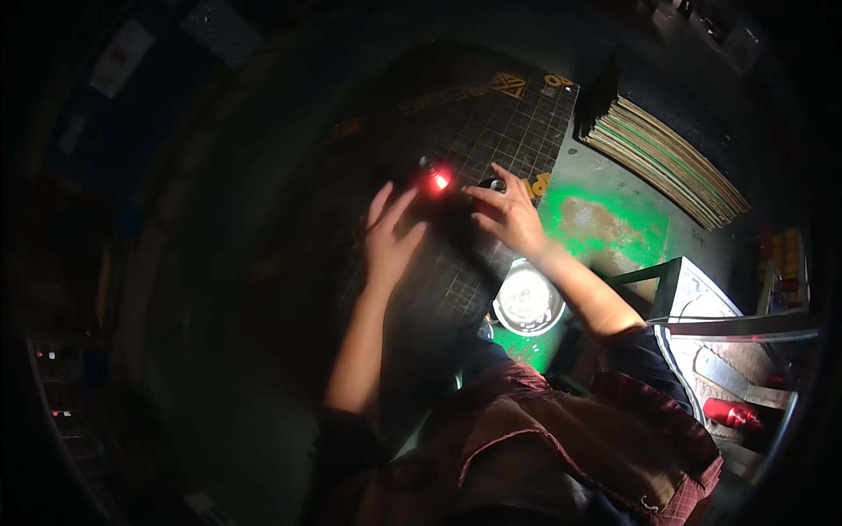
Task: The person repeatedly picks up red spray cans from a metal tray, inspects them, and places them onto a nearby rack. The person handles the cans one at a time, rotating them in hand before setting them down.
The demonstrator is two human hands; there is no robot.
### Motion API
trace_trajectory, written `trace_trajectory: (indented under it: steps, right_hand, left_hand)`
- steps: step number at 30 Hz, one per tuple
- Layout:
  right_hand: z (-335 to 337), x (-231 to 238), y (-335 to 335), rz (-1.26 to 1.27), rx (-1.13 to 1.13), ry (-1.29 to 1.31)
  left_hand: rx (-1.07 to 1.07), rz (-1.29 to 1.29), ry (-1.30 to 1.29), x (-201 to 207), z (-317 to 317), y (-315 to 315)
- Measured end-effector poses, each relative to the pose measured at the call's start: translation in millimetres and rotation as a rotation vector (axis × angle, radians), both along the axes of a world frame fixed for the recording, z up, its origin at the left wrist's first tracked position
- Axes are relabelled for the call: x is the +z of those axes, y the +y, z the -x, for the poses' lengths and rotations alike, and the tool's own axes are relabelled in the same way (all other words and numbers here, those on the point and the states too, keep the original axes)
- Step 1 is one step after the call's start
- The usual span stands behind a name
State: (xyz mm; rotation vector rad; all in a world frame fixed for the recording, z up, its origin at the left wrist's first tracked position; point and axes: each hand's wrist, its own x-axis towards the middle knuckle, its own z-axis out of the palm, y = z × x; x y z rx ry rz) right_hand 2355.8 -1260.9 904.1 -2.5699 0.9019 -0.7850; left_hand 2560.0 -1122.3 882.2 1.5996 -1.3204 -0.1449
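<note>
A small dark object with a bright red glow point(438, 179) rests on the black gridded board point(526, 123) between my hands. My left hand point(393, 235) is just left of and below it, fingers spread and a little blurred, holding nothing that I can see. On the other side my right hand point(510, 215) has its fingers stretched out and apart. Beneath those fingers sits a small round dark piece with a shiny metal top point(498, 186). Whether my fingertips touch this piece, I cannot tell. Much of the board lies in deep shadow.
Below my right forearm stands a brightly lit round white container point(529, 298). Thin boards point(667, 162) are stacked at the far right, beyond green-stained floor point(605, 219). At the lower right, a shelf-like frame point(702, 294) stands near a red cylindrical object point(732, 414).
</note>
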Motion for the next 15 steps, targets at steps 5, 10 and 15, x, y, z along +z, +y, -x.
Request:
trace_trajectory:
  steps: [5,10,15]
  right_hand:
    - [29,0,-29,0.020,0.164,0.006]
    - [102,-22,-43,0.025,0.145,-0.175]
    - [234,-42,43,-0.141,0.045,-0.411]
  left_hand:
    - [0.045,-0.115,-0.253,-2,21,-119]
    - [0.104,-0.035,-0.378,-17,84,-140]
    - [0.103,0.103,-0.317,-27,142,-11]
